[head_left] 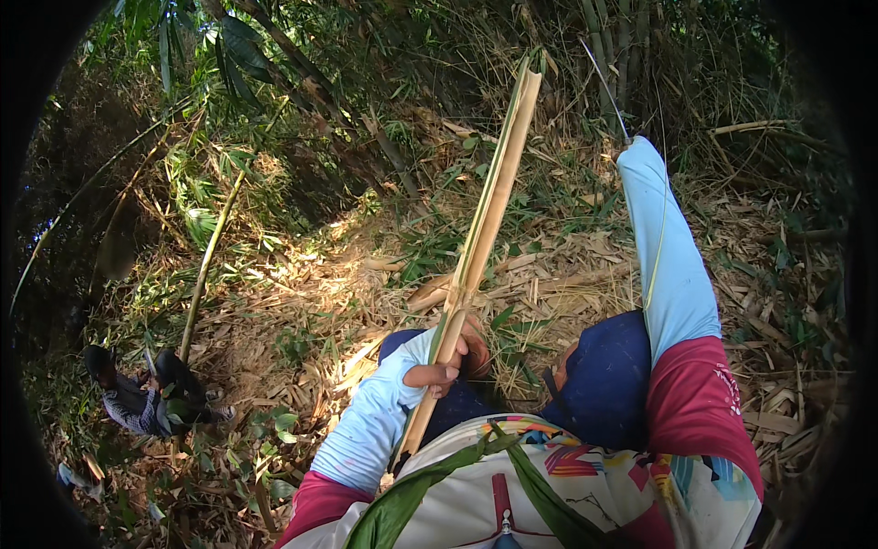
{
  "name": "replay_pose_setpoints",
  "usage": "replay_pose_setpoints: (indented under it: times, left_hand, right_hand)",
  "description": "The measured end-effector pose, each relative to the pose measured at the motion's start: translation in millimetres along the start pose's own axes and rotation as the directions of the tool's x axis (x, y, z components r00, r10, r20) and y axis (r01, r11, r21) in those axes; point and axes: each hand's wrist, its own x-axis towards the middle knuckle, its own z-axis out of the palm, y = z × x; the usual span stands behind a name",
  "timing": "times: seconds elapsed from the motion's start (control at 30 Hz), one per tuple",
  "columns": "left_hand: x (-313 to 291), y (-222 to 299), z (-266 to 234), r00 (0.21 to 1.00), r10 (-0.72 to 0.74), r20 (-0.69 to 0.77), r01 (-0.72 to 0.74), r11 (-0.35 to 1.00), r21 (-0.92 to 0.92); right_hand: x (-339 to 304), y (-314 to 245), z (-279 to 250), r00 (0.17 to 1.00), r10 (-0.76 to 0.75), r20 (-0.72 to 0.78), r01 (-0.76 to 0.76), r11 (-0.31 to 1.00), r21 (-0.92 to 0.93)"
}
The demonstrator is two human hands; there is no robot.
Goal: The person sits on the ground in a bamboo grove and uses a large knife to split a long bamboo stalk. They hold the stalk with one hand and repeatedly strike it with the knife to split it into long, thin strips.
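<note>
A long split length of bamboo [498, 192], green outside and pale in its hollow, slants up and away from my lap. My left hand [445, 368] is closed round its lower part, fingers wrapped over the near edge. My right arm reaches far forward in a light blue sleeve. At its end my right hand [628, 144] barely shows past the cuff, and a long thin knife [605, 87], seen nearly edge-on, points up and left from it. The knife is apart from the bamboo. Along the right sleeve runs a thin yellow-green strand [658, 247].
Dry bamboo leaves and sheaths [585, 265] litter the ground. Bamboo stems [608, 55] crowd the far side. A leaning green pole [212, 261] stands at left, near another person [155, 393] sitting low. Green leaf strips [425, 485] lie across my chest.
</note>
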Motion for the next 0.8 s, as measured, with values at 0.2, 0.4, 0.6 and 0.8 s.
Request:
replay_pose_setpoints:
  times: [0.2, 0.4, 0.6, 0.8]
  left_hand:
    - [25, 6, -32, 0.987, 0.131, 0.092, -0.119, 0.984, -0.129]
    - [21, 9, -27, 0.967, 0.102, -0.234, -0.152, 0.967, -0.206]
    - [14, -1, -30, 0.962, 0.164, -0.217, -0.219, 0.939, -0.266]
    - [-5, 1, -18, 0.922, 0.217, -0.32, -0.206, 0.976, 0.068]
  right_hand:
    - [-7, 13, -14, 0.995, -0.091, -0.04, 0.097, 0.977, 0.189]
    - [-140, -93, -56, 0.926, -0.376, 0.035, 0.323, 0.836, 0.444]
    - [-250, -144, -58, 0.639, -0.746, 0.19, 0.653, 0.656, 0.38]
    - [-308, -182, -46, 0.31, -0.836, 0.453, 0.869, 0.442, 0.222]
